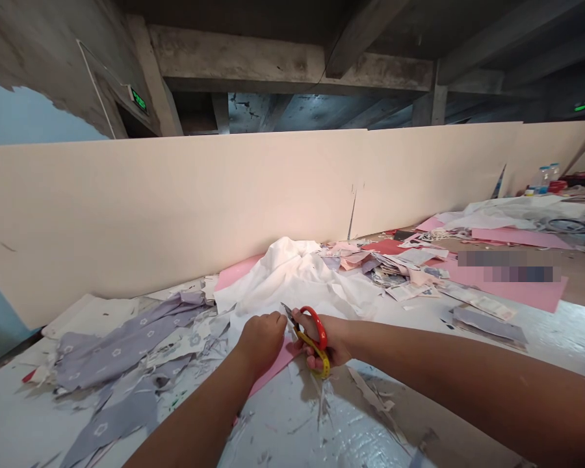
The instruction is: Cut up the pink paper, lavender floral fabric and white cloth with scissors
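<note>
My right hand point(338, 338) grips a pair of scissors point(321, 325) with one red and one yellow handle loop. The dark blades point up and left, close beside my left hand point(263, 338). That left hand is closed, knuckles up, at the near edge of a crumpled white cloth point(297, 273); what its fingers pinch is hidden beneath them. Under both hands, a pink sheet point(273, 373) pokes out toward me.
Grey flower-patterned fabric scraps point(121, 344) lie in a heap at left. A stack of small cut pieces point(392, 272) and a large pink sheet point(511, 286) are on the right. Behind the table stands a long cream board point(175, 208). Plastic bottles point(543, 179) stand far right.
</note>
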A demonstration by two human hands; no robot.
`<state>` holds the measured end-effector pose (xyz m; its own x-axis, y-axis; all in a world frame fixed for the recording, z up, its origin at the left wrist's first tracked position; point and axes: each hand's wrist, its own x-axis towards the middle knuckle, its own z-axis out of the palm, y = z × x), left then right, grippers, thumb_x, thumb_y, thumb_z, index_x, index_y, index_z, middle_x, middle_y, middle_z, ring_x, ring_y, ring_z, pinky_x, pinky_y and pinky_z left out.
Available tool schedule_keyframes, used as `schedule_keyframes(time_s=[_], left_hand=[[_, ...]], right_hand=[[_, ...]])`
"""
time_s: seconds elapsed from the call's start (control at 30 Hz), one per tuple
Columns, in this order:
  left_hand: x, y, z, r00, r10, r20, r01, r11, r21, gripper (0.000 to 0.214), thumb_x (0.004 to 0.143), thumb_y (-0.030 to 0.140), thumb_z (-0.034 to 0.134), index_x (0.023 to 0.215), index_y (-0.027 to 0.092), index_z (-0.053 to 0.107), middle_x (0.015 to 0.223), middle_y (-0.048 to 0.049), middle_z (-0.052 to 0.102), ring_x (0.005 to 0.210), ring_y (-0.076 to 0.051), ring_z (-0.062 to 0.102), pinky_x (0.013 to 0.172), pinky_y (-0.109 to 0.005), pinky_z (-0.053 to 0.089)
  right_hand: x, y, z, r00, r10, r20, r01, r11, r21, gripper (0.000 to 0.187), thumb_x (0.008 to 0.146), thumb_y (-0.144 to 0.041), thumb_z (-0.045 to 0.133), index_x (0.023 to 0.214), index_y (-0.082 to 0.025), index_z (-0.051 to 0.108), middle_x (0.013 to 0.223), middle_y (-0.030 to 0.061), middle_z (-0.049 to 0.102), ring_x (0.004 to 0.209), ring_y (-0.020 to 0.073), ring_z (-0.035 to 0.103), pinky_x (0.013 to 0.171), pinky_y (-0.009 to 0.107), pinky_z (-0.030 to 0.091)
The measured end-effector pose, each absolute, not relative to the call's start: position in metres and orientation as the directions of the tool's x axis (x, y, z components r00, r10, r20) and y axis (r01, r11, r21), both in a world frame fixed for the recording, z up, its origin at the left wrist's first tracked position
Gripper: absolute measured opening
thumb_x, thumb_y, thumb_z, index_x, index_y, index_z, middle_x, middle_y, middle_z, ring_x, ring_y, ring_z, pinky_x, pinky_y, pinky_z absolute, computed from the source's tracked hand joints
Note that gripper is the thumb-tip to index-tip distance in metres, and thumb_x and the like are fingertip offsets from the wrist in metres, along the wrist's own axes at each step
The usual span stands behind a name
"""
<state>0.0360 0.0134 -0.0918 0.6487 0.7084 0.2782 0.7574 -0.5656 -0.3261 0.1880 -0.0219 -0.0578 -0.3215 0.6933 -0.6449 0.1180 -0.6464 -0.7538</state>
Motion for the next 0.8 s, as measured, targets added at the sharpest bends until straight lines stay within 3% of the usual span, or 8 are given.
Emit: schedule_keyframes(time_s=[0.2, 0.33, 0.53, 0.8], left_hand=[[0.033, 0.012, -0.092, 0.624, 0.712, 0.323, 0.778, -0.524, -0.348, 0.010, 0.074, 0.015, 0.041, 0.078, 0.017, 0.050, 0.070, -0.0053, 0.055, 0.063, -0.018, 0.054, 0.052, -0.027, 0.034], [0.032, 0.014, -0.094, 0.624, 0.700, 0.348, 0.778, -0.516, -0.358, 0.008, 0.075, 0.017, 0.042, 0.078, 0.016, 0.050, 0.071, -0.0052, 0.054, 0.061, -0.018, 0.053, 0.051, -0.027, 0.033], [0.030, 0.017, -0.098, 0.629, 0.681, 0.375, 0.775, -0.508, -0.376, 0.012, 0.072, 0.008, 0.041, 0.076, 0.016, 0.049, 0.073, -0.0051, 0.054, 0.063, -0.018, 0.053, 0.051, -0.027, 0.031], [0.032, 0.013, -0.093, 0.677, 0.643, 0.357, 0.731, -0.536, -0.422, 0.017, 0.069, 0.004, 0.040, 0.075, 0.017, 0.051, 0.074, -0.0049, 0.056, 0.066, -0.020, 0.052, 0.050, -0.028, 0.031]], right_hand=[[0.210, -0.024, -0.043, -0.374, 0.603, -0.704, 0.336, -0.620, -0.709, 0.080, 0.066, -0.079, 0.005, 0.072, -0.011, 0.047, 0.050, 0.0063, 0.050, 0.046, 0.0198, 0.058, 0.035, 0.025, 0.040], [0.226, -0.017, -0.038, -0.351, 0.560, -0.750, 0.448, -0.603, -0.660, 0.090, 0.054, -0.087, 0.008, 0.082, -0.010, 0.045, 0.054, 0.0047, 0.050, 0.052, 0.0255, 0.059, 0.039, 0.035, 0.045], [0.250, 0.000, -0.034, -0.345, 0.507, -0.790, 0.623, -0.505, -0.597, 0.087, 0.054, -0.087, 0.015, 0.077, -0.011, 0.049, 0.052, -0.0009, 0.042, 0.037, 0.0101, 0.041, 0.032, 0.024, 0.034], [0.268, 0.032, -0.020, -0.385, 0.576, -0.721, 0.792, -0.195, -0.578, 0.084, 0.061, -0.083, 0.017, 0.079, -0.010, 0.054, 0.053, -0.0020, 0.040, 0.038, 0.0071, 0.038, 0.034, 0.020, 0.032]])
